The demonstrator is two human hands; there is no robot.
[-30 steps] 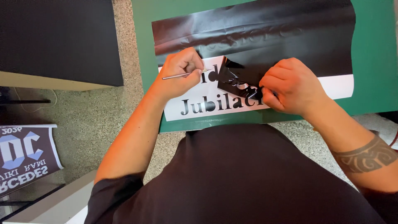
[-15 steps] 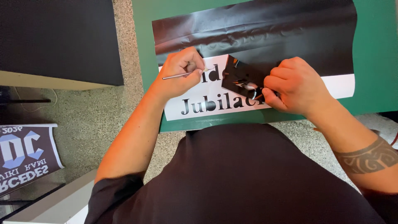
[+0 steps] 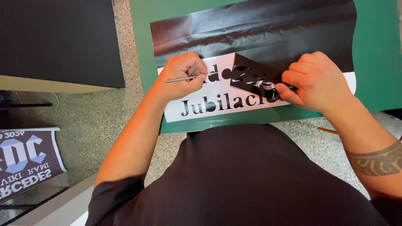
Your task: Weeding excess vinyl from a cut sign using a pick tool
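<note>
A sheet of black vinyl (image 3: 268, 29) on white backing (image 3: 217, 109) lies on a green cutting mat (image 3: 377, 50). Black cut letters stay on the bare backing. My right hand (image 3: 316, 81) pinches a peeled flap of black vinyl (image 3: 251, 75), folded back over the letters. My left hand (image 3: 182, 75) rests on the backing at the left of the lettering and grips a thin metal weeding tool (image 3: 178, 79), whose end points left.
A large black board (image 3: 58, 42) lies at the upper left on a speckled stone floor (image 3: 96, 121). A dark printed poster (image 3: 25, 161) lies at the lower left. A thin orange stick (image 3: 327, 131) shows near my right forearm.
My right hand has shifted the peeled flap slightly, folding it further over the lettering. My left hand keeps the tool in about the same place.
</note>
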